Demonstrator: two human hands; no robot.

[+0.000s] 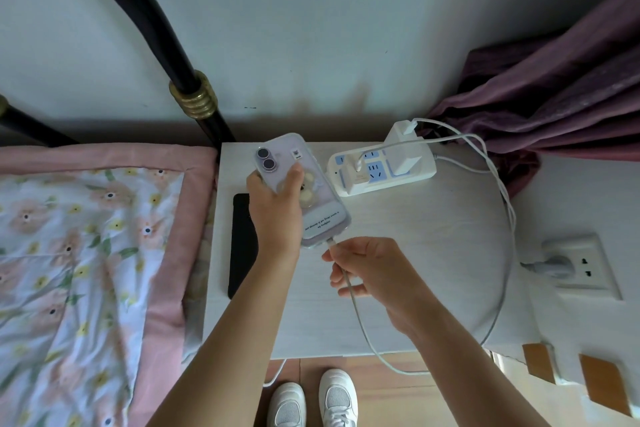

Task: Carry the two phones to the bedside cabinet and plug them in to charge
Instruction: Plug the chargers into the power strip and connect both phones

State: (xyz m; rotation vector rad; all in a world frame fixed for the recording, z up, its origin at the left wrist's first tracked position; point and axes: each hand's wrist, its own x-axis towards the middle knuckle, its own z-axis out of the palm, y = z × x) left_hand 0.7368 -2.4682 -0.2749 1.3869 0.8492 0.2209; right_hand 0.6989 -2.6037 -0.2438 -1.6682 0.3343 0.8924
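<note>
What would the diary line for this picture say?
left hand: holds purple cased phone | right hand: pinches white cable at its port | black phone: flat on cabinet

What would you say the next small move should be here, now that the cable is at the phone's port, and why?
Probably press the connector fully home, then lay the purple phone on the cabinet. The right hand pinches the white cable right at the phone's lower edge, while the left hand holds it up. The black phone lies flat with no cable visibly attached, so it likely comes next.

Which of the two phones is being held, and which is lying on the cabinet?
The purple phone with the decorated clear case is in the left hand; the black phone lies flat on the cabinet.
</note>
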